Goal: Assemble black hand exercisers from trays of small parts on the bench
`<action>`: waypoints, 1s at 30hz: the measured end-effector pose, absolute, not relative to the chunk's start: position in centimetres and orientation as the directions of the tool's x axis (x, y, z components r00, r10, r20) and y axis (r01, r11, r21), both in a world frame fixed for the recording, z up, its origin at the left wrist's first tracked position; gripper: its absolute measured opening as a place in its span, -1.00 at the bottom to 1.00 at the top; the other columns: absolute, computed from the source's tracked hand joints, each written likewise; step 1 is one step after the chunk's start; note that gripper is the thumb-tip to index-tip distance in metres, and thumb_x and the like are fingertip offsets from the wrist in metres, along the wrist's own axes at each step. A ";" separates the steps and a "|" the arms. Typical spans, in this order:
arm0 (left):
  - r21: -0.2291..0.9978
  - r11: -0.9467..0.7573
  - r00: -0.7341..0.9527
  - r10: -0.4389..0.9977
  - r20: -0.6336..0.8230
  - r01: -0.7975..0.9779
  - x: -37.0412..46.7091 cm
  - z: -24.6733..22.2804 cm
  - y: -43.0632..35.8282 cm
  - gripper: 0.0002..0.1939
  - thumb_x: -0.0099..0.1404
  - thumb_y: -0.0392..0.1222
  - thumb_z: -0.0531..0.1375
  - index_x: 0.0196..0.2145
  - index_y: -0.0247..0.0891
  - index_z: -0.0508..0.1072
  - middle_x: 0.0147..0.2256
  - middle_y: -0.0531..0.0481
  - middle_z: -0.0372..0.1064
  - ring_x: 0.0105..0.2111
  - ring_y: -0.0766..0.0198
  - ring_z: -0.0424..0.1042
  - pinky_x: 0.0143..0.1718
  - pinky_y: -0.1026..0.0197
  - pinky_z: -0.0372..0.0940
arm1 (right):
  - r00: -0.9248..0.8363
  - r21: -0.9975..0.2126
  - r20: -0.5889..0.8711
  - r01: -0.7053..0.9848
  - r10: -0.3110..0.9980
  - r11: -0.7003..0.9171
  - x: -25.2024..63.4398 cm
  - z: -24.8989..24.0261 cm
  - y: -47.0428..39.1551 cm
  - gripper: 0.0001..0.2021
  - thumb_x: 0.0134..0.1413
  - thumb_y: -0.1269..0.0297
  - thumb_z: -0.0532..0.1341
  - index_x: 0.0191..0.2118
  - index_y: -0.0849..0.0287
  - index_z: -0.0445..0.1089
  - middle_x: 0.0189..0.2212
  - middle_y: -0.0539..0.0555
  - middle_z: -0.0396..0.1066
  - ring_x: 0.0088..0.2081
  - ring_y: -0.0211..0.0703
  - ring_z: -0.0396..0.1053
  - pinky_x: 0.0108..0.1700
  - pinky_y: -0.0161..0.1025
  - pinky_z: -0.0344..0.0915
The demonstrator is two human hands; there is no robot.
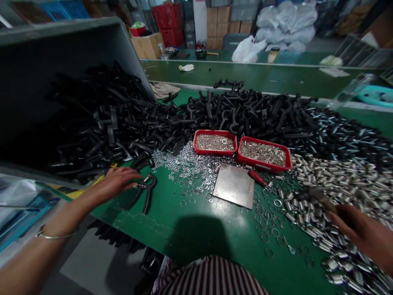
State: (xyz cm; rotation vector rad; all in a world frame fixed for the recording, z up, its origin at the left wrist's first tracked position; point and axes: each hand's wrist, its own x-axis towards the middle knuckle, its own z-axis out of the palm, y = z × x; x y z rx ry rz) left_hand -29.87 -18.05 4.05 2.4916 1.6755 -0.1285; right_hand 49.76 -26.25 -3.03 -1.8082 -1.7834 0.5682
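My left hand [121, 180] is at the left edge of the green table, fingers stretched out and together, palm down. Just beside its fingertips lies a black two-legged plastic part [149, 194] with a silver metal piece across its top; whether the fingertips touch it I cannot tell. At the right, my right hand [357, 225] is closed around the wooden handle of a hammer [322, 196], whose head is over a heap of silver metal cylinders [328, 176]. A square metal plate [235, 186] lies on the table between my hands, with a red-handled tool [258, 178] at its upper right corner.
Two red trays [215, 152] of small metal pieces stand behind the plate. Loose washers and rings [196, 172] are scattered around. Black plastic parts [245, 110] are piled behind and spill from a tipped grey bin [132, 53] at left. Bolts with black heads [346, 127] lie far right.
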 end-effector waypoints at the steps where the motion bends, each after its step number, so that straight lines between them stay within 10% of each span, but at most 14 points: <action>1: 0.091 -0.367 0.376 0.921 -0.100 0.926 -28.5 3.8 -18.0 -0.67 0.38 0.00 0.09 0.02 0.00 0.50 -0.01 -0.03 0.47 0.02 0.06 0.34 0.04 0.03 0.12 | -0.014 -0.517 0.105 0.853 0.994 0.067 49.5 -2.8 -25.7 -0.76 -0.05 -0.14 0.31 -0.36 -0.14 0.46 -0.50 0.29 0.40 -0.57 0.07 0.30 -0.43 0.08 0.09; 5: 0.141 -0.426 0.431 0.902 -0.003 0.893 -19.1 2.6 -17.0 -0.68 0.42 -0.11 0.03 0.05 -0.08 0.46 -0.08 -0.09 0.47 -0.05 0.08 0.37 0.01 0.05 0.17 | -0.075 -0.128 0.279 0.985 0.957 0.115 44.2 0.2 -23.3 -0.59 0.18 -0.17 0.01 -0.24 -0.05 0.47 -0.28 0.34 0.44 -0.25 0.29 0.39 -0.15 0.23 0.20; 14: -0.039 -0.534 0.534 0.845 -0.004 0.845 -8.6 -1.5 -15.8 -0.73 0.33 -0.40 0.02 -0.14 -0.26 0.48 -0.19 -0.20 0.38 -0.15 0.00 0.37 -0.07 0.01 0.22 | -0.178 -0.430 0.139 0.875 0.974 0.221 32.0 0.1 -17.0 -0.75 0.29 0.34 0.04 -0.11 0.19 0.46 -0.12 0.22 0.45 -0.05 -0.01 0.39 0.03 -0.11 0.30; 30: 0.363 -0.351 0.282 0.931 0.231 0.863 -9.0 -0.1 -14.2 -0.75 0.42 -0.25 0.03 -0.10 -0.25 0.49 -0.15 -0.13 0.42 -0.11 0.13 0.41 0.00 0.09 0.30 | -0.025 -0.084 0.074 0.996 0.997 0.031 24.4 -0.2 -14.4 -0.74 0.27 0.19 0.17 0.02 0.14 0.35 -0.12 0.27 0.42 -0.17 0.10 0.42 -0.29 -0.18 0.24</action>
